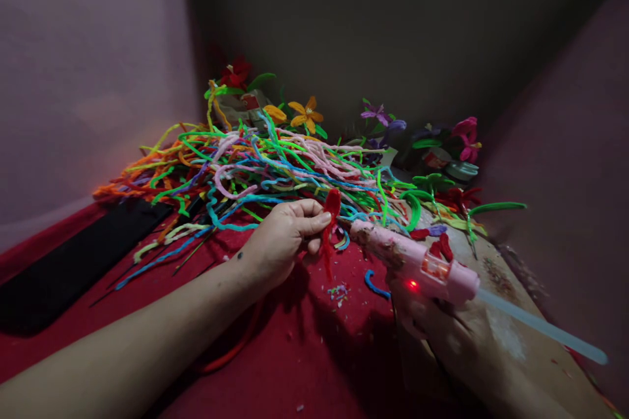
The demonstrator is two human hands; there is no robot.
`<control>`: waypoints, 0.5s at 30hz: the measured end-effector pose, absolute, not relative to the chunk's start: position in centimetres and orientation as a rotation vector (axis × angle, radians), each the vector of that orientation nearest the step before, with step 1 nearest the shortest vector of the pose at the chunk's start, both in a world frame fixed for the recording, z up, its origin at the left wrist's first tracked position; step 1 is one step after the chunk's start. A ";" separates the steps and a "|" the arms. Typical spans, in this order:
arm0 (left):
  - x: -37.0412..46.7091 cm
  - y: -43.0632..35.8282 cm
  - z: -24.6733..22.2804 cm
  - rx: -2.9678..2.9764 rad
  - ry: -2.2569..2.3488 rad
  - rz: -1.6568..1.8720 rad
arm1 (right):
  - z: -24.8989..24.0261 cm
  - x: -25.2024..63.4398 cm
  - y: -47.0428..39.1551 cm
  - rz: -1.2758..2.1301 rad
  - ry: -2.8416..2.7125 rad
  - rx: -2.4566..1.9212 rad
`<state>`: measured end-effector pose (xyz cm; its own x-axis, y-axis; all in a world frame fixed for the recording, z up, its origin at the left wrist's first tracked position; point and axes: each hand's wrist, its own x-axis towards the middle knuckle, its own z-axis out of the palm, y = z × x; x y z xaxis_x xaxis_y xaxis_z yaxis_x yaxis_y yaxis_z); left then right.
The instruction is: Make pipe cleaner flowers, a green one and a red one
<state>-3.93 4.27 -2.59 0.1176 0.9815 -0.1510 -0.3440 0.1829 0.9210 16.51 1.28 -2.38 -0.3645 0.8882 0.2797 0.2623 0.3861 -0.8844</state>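
Pinched between the thumb and fingers of my left hand (295,229) is a red pipe cleaner petal (333,203), its loose tail hanging below my fingertips. My right hand (432,324) is wrapped round the handle of a pink hot glue gun (407,252). A red light glows on the gun's side, and a long translucent glue stick (545,327) sticks out of its back. The gun's nozzle points left, close to the red petal; whether they touch I cannot tell. A short blue pipe cleaner piece (377,283) lies on the red cloth below the gun.
Behind my hands spreads a big heap of coloured pipe cleaners (295,163). Finished flowers, such as an orange one (305,115) and a pink one (468,139), stand behind it. A black flat object (73,262) lies left; a glue-stained board (515,301) lies right on the red cloth (304,366).
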 end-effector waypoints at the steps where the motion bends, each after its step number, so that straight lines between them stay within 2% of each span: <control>1: -3.9 4.3 -2.6 0.864 0.958 1.175 | -2.3 16.5 1.3 1.017 -1.835 -1.000; 8: -3.9 4.3 -2.6 0.864 0.977 1.185 | -1.8 16.1 1.3 1.121 -1.885 -0.866; 15: -3.8 4.4 -2.6 0.866 0.977 1.183 | -1.6 16.4 1.3 1.220 -1.905 -0.924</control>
